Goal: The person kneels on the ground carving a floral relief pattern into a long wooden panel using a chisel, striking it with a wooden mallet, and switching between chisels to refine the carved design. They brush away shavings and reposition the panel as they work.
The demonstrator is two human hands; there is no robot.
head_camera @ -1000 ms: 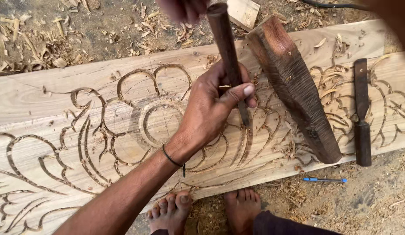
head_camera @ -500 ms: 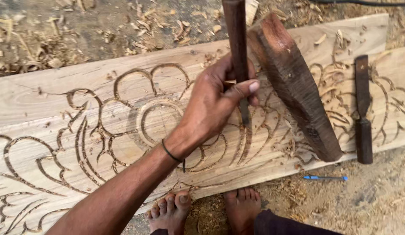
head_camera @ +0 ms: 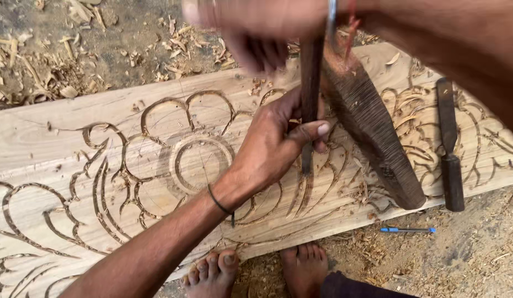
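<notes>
Over the carved plank (head_camera: 102, 165), left hand (head_camera: 273, 146) clamped round the chisel (head_camera: 309, 110), blade tip planted in a leaf groove right of the circle. Right hand (head_camera: 251, 27) blurred up top, closed on the wooden mallet (head_camera: 372, 127). Second chisel (head_camera: 449, 154) lying near the plank's right end, blue pen (head_camera: 408, 229) on the ground.

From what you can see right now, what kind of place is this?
Probably an outdoor wood-carving workplace on bare ground. A long pale wooden plank with carved floral patterns lies on dirt strewn with wood shavings, and the left hand holds a dark chisel to it.
</notes>
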